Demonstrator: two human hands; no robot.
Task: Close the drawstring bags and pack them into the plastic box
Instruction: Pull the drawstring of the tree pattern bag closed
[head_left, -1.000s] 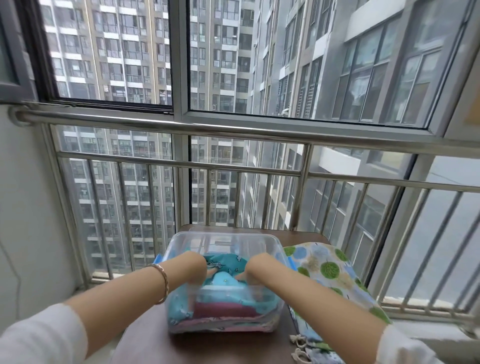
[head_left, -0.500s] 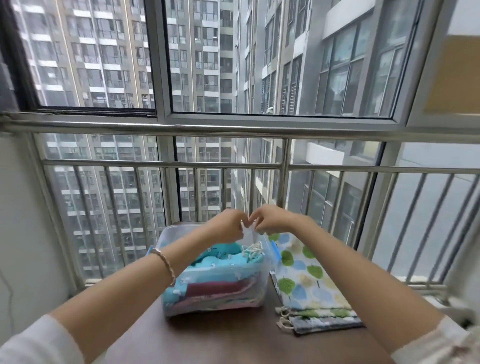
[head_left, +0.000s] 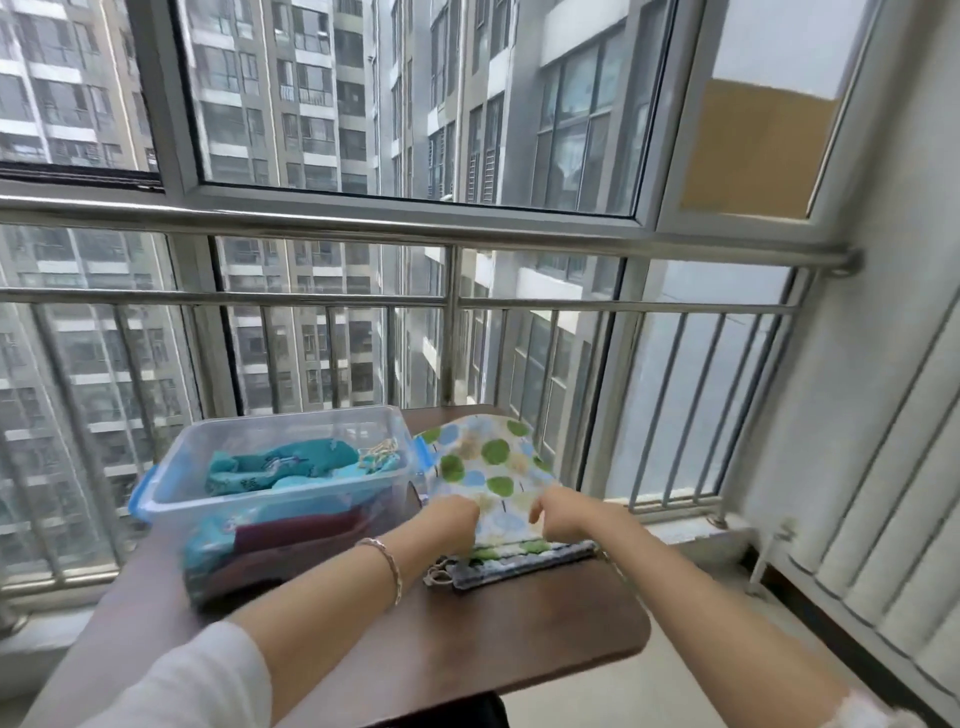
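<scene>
- L: my left hand (head_left: 448, 519) sits knuckles-up on the near hem of the dotted bag (head_left: 493, 462), fingers curled into the cloth. It's pinching, not lying flat.
- R: my right hand (head_left: 566, 515) is just beside it on the same hem, fingers also curled & nipping the fabric. Small gap btw the two hands.
- The dotted bag lies flat on top of a stack on the right half of the table (head_left: 519, 634), mouth end toward me, far end reaching toward the far right corner. Its own cords I can't make out, prob. under my hands.
- Below it a grey bag (head_left: 524, 565) pokes out at the near side, w/ cords (head_left: 440, 576) looped off its left end.
- Handling, my read: thin cloth, v. light, floppy. It'll sag if lifted by one point. Not fragile or slippery, but it may drag the bag beneath along.
- Where to hold: I'd brace the hem channel w/ one hand, pull the cords w/ the other, then carry it by the bunched neck.
- The plastic box (head_left: 270, 493) stands just beside the stack on the left half of the table, top open. A teal bag (head_left: 280, 462) lies uppermost inside. It looks well filled, so the next one prob. needs pressing down.
</scene>
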